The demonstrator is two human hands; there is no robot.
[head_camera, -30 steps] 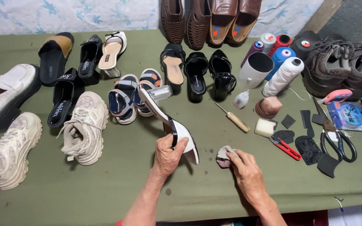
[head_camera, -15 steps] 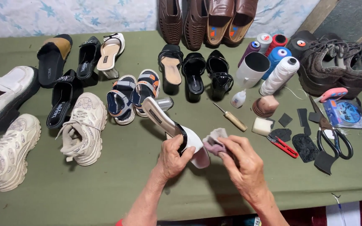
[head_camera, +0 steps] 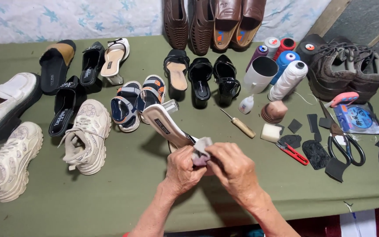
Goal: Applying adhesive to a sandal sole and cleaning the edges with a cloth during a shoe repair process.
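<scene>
Sandal (head_camera: pixel 165 127) between sneakers (head_camera: pixel 84 136) on left and awl (head_camera: pixel 238 124) on right

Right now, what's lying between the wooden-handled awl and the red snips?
In the head view, a small cream block lies between the awl and red snips, on the green table.

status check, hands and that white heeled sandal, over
Left hand grips white heeled sandal, clear heel pointing away. Right hand presses small cloth on its near end. Awl and red snips lie right, apart from hands.
</scene>
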